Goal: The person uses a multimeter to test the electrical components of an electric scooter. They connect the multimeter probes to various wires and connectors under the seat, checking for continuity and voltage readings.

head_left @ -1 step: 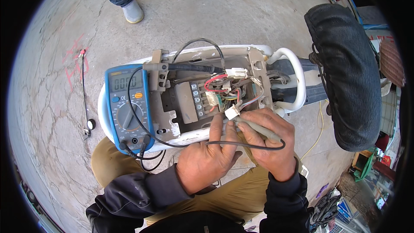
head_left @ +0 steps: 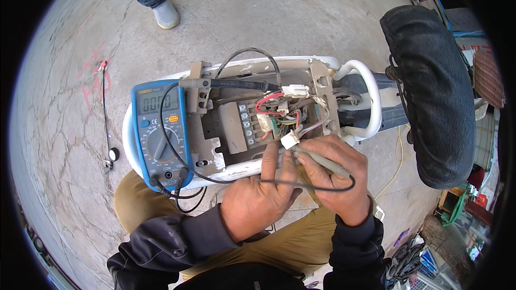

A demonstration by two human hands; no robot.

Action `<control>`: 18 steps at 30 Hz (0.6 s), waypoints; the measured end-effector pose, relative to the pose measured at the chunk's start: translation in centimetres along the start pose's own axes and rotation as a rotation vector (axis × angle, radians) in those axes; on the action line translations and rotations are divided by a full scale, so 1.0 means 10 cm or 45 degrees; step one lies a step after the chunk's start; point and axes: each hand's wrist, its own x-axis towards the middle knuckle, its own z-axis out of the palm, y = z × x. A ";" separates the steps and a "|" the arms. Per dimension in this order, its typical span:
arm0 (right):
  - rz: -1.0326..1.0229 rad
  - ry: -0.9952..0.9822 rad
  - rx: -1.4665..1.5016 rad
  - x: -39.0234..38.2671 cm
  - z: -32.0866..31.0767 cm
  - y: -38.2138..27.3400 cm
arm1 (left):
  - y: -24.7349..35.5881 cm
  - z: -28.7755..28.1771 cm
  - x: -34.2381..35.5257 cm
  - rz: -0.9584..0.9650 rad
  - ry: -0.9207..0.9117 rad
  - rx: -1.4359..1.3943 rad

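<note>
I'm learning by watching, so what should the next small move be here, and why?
Probably to steady the white connector with the left hand: the connector hangs on thin wires, the right hand holds the grey probe angled toward it, and the left hand is right beside it. Whether the probe touches the connector is hard to tell.

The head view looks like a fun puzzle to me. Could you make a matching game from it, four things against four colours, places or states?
Column one:
1. Multimeter
2. Right hand
3. Terminal block
4. Large padded piece

Column two:
A. Gripping a grey probe
B. Black, on the picture's right side
C. Bearing a row of screws
D. Edged in blue

Pairs: 1-D, 2-A, 3-C, 4-B
</note>
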 end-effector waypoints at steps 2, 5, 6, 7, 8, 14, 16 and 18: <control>0.020 -0.015 0.036 0.01 -0.01 -0.02 | 0.00 0.02 0.01 0.011 0.045 -0.010; 0.060 -0.008 0.052 0.03 -0.01 -0.04 | 0.00 0.02 0.00 0.001 0.051 0.030; 0.077 -0.001 0.055 0.03 0.00 -0.05 | 0.01 0.02 -0.01 0.006 0.040 0.028; 0.070 -0.005 0.037 0.03 0.00 -0.07 | 0.01 0.02 -0.01 0.006 0.032 0.031; 0.062 -0.009 0.018 0.03 0.00 -0.08 | 0.01 0.02 -0.01 -0.006 0.018 0.039; -0.014 -0.053 -0.023 0.06 -0.01 -0.06 | 0.01 0.05 -0.01 -0.018 0.034 0.016; 0.019 -0.041 0.016 0.06 0.00 -0.06 | -0.01 0.08 0.01 0.029 0.060 0.034; 0.090 -0.005 0.052 0.05 0.02 -0.06 | -0.01 0.07 0.01 0.025 0.036 0.057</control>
